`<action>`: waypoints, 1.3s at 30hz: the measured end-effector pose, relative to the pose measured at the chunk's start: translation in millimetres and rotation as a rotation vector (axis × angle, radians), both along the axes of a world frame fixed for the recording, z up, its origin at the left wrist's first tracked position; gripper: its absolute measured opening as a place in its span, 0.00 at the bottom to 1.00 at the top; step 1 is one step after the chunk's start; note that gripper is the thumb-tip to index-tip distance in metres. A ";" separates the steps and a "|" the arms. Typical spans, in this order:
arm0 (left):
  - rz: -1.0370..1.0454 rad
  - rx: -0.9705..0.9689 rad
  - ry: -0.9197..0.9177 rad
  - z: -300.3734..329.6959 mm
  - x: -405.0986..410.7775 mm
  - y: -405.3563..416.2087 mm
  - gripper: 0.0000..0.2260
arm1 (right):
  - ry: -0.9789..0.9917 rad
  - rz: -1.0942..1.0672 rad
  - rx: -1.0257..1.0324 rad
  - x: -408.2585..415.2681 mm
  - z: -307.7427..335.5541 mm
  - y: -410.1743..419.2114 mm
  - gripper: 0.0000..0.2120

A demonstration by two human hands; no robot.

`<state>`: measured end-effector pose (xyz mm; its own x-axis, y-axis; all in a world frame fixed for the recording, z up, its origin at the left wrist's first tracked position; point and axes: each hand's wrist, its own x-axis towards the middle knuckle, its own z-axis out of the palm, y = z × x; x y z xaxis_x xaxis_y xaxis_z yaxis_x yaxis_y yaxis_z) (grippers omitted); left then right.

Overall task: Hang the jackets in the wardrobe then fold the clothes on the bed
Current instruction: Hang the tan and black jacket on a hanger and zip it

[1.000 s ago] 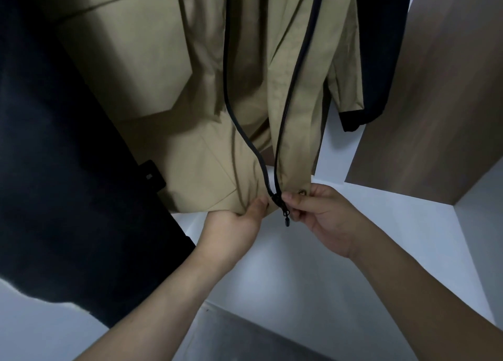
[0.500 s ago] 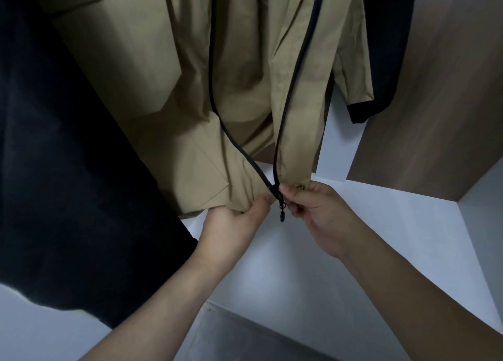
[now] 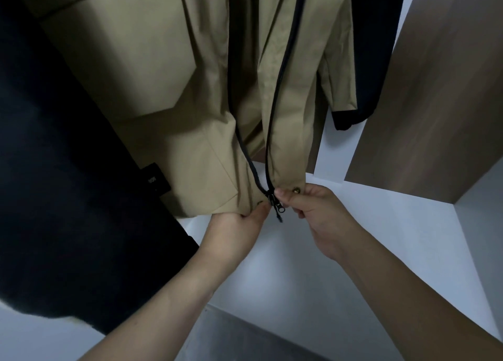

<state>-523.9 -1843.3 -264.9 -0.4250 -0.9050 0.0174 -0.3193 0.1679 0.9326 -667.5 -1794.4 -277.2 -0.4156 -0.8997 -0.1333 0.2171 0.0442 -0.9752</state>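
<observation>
**Operator:** What differs from half a second ago?

**Guide:** Little. The zipper slider (image 3: 275,200) sits at the same place on the hem, and your two hands stay pinched beside it. The left zipper tape now runs straighter down to the slider, and the whole view has shifted slightly.

**Operator:** Describe the surroundings.

**Guide:** You are looking into a wardrobe. Its white floor panel (image 3: 340,251) fills the area from 3 to 6 o'clock. A wood-grain side panel (image 3: 441,88) stands at 2 o'clock. A black garment (image 3: 68,197) hangs at 9 o'clock, and a second dark garment (image 3: 373,61) hangs at 1 o'clock behind the jacket.

**Operator:** Where is the jacket relative to my hands?

**Guide:** The tan jacket (image 3: 163,88) hangs from 12 o'clock down to frame centre, front unzipped. Your left hand (image 3: 236,230) pinches the left hem corner from below, at 8 o'clock of the slider. Your right hand (image 3: 313,211) pinches the right hem corner at 3 o'clock of the slider, beside a brass snap (image 3: 296,189). The slider's pull tab hangs free between both hands.
</observation>
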 end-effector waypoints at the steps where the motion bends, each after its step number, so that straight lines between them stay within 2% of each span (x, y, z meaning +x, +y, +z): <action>1: -0.018 0.117 -0.222 6.8 1.1 -5.1 0.07 | 0.012 0.006 0.013 -1.9 2.4 -0.2 0.08; 3: -0.186 0.245 -0.713 21.3 5.2 -12.5 0.13 | 0.034 0.006 0.040 -8.1 6.3 0.0 0.07; 4: -0.284 0.257 -0.870 29.5 5.9 -12.7 0.14 | 0.041 0.003 0.042 -11.8 8.4 0.5 0.07; 5: -0.358 0.264 -0.930 35.5 5.3 -11.6 0.14 | 0.045 0.006 0.034 -14.7 11.0 1.7 0.07; 8: -0.433 0.207 -0.822 41.1 1.8 -5.6 0.13 | 0.066 0.030 0.019 -18.5 16.0 4.2 0.07; 12: -0.214 -0.036 -0.563 30.3 -3.4 -0.5 0.15 | 0.100 0.069 0.053 -14.1 16.5 4.4 0.07; 14: -0.144 -0.054 -0.440 19.9 -4.7 -0.6 0.14 | 0.118 0.104 0.063 -12.2 14.3 4.3 0.13; 16: -0.122 -0.076 -0.361 12.8 -5.1 -2.9 0.14 | 0.127 0.124 0.060 -11.2 12.7 4.8 0.15; 21: -0.080 -0.271 -0.434 15.4 1.1 -14.5 0.12 | 0.110 0.057 0.048 -14.8 6.9 3.4 0.04; 24: -0.043 -0.492 -0.471 27.3 5.7 -19.0 0.11 | 0.100 0.060 0.034 -11.6 3.3 2.0 0.05; 27: -0.060 -0.650 -0.481 34.5 6.8 -21.0 0.09 | 0.114 0.159 -0.006 -3.6 1.4 0.1 0.07; 29: -0.086 -0.682 -0.491 34.6 7.4 -22.8 0.08 | 0.104 0.199 -0.077 2.9 0.4 -1.3 0.10; 32: -0.112 -0.677 -0.470 32.9 8.6 -24.0 0.07 | 0.058 0.126 -0.155 8.2 -2.5 -5.1 0.10; 39: -0.135 -0.707 -0.491 30.1 7.7 -22.9 0.07 | 0.120 0.058 -0.154 7.3 -9.1 -8.5 0.08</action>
<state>-516.2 -1866.2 -234.9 -0.6345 -0.6928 0.3427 -0.5936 0.7208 0.3579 -660.3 -1803.0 -286.2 -0.3670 -0.9286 0.0554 0.0998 -0.0985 -0.9901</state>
